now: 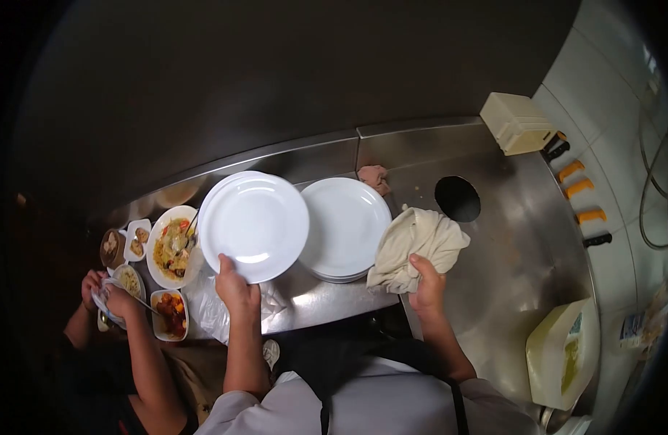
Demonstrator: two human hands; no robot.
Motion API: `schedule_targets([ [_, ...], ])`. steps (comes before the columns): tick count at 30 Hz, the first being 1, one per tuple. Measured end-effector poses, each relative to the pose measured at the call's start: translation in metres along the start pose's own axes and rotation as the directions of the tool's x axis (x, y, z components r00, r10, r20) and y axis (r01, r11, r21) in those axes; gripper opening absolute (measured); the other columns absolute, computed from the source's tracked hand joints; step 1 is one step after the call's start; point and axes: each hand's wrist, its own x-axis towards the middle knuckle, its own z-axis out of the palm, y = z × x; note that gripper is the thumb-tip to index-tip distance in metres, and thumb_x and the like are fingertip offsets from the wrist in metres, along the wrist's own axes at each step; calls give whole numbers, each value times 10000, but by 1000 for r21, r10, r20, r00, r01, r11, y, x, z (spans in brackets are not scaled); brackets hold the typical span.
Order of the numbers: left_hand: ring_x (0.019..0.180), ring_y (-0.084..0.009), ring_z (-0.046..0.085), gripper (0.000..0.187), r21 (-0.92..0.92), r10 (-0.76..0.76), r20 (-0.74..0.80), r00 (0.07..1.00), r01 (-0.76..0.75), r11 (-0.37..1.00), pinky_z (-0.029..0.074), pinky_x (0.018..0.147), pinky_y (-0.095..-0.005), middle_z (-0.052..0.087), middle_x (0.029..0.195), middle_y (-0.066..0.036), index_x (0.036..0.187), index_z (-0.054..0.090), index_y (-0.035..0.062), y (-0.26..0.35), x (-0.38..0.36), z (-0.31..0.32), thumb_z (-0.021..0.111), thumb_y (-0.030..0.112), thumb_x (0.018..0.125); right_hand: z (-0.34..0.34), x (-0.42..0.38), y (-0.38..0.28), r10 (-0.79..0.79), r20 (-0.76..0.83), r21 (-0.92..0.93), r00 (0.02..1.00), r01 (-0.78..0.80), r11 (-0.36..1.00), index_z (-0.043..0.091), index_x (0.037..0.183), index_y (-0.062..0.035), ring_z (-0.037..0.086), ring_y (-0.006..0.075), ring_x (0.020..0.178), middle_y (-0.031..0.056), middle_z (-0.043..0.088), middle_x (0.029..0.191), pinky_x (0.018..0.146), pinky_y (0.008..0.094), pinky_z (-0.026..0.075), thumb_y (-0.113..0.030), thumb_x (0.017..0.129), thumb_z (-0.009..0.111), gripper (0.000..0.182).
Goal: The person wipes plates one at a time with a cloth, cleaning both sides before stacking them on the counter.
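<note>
At the centre of the frame, a person's left hand (234,284) grips a white plate (254,225) by its lower rim, thumb on the face, holding it tilted just above a steel counter (493,275). The right hand (428,286) is closed on a bunched cream cloth (413,246), held just right of a stack of plates (346,228) that sits on the counter at mid-frame, partly behind the lifted plate. A pink rag (374,176) lies just above the stack. A round hole (457,199) opens in the counter to the upper right, with a beige knife block (517,123) beyond it and orange-handled knives (580,188) along the right wall. At lower left, another person's hands (105,293) work beside small bowls and a dish of noodles (171,246). A pale container (562,355) stands at lower right.
</note>
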Motion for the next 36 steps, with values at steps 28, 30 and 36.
schedule_targets([
  [28,669,-150,565,288,358,-196,39,980,169,918,468,594,-254,565,878,-54,1191,462,76,-67,-32,-23,578,258,999,18,12,1,-45,69,-58,997,49,997,357,1446,30,540,278,1234,143,523,1366,1050,415,446,-33,863,606,637],
  [30,703,-112,557,267,417,-311,182,933,213,883,452,598,-234,568,864,-38,1138,497,49,-84,-36,-14,622,219,974,16,11,-2,-44,62,-54,997,47,997,353,1449,29,535,281,1243,146,517,1376,1054,418,443,-36,868,603,636],
  [36,750,-74,544,284,537,-112,279,954,-58,842,463,650,-207,588,875,-35,1073,502,-7,-99,-6,5,706,93,903,16,6,-11,-79,15,-63,997,80,995,353,1451,29,529,282,1260,148,515,1382,1052,423,449,-48,878,604,631],
])
